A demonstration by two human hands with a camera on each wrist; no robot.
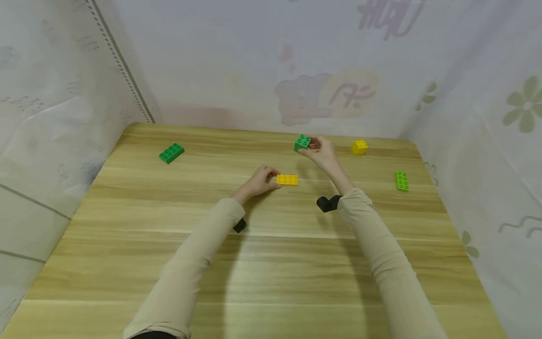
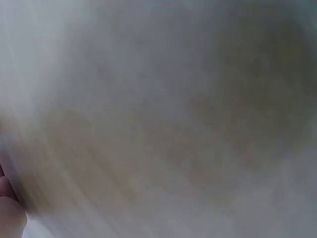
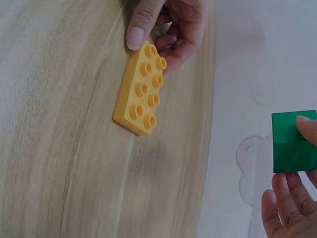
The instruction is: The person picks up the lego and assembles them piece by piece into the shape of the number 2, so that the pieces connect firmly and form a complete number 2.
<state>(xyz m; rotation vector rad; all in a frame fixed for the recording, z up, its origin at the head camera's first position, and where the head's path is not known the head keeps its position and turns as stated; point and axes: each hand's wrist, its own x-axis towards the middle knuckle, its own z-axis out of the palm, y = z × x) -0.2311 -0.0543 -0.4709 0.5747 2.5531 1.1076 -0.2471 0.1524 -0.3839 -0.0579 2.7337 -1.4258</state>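
My left hand pinches one end of a flat yellow eight-stud brick, low over the table. In the right wrist view the thumb and fingers hold the near end of this yellow brick, studs up. My right hand grips a taller green four-stud brick, raised beyond the yellow one and slightly to its right. The right wrist view shows the thumb on the side of the green brick and the fingers below. The left wrist view is blurred, with only fingertips at its edge.
On the wooden table a dark green eight-stud brick lies at the far left. A yellow cube-shaped brick stands at the back right, and a light green flat brick lies near the right edge. Patterned sheeting surrounds the table.
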